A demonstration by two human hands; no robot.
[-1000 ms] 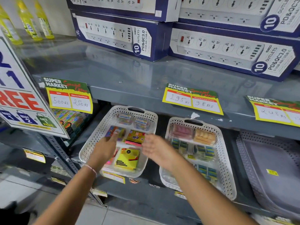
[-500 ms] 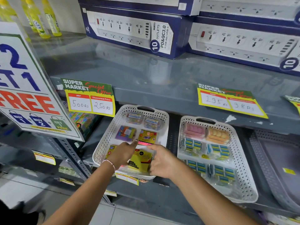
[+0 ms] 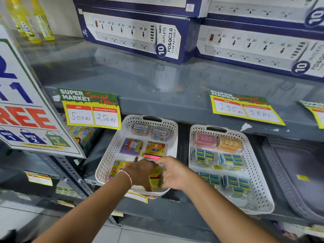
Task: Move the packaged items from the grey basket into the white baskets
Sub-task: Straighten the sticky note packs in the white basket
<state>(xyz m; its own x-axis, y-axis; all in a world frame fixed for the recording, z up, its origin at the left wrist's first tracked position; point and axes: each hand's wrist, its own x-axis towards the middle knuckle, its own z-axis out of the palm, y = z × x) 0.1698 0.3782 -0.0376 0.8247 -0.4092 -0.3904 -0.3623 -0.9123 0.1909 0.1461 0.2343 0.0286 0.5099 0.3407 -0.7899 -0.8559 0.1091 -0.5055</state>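
Observation:
Two white baskets sit side by side on the lower shelf. The left white basket (image 3: 112, 151) holds several small packets: a purple one (image 3: 131, 146), a yellow one with a pink strip (image 3: 155, 150) and two clear boxes at its far end. My left hand (image 3: 140, 172) and my right hand (image 3: 173, 172) meet over its near end, pressed against either side of a yellow packet (image 3: 155, 178) that stands tilted between them. The right white basket (image 3: 254, 165) is filled with pink, orange and blue-yellow packs. The grey basket (image 3: 298, 172) lies at the far right; only a yellow sticker shows in it.
The grey shelf (image 3: 157, 102) above overhangs the baskets and carries power-strip boxes (image 3: 136, 32), yellow bottles (image 3: 35, 23) and price tags (image 3: 91, 109). A large promotional sign (image 3: 26, 111) juts out at the left. More stock sits on the shelf left of the baskets.
Both hands drew back from the middle of the left white basket to its near end and closed in on the yellow packet. The view shifted left and closer.

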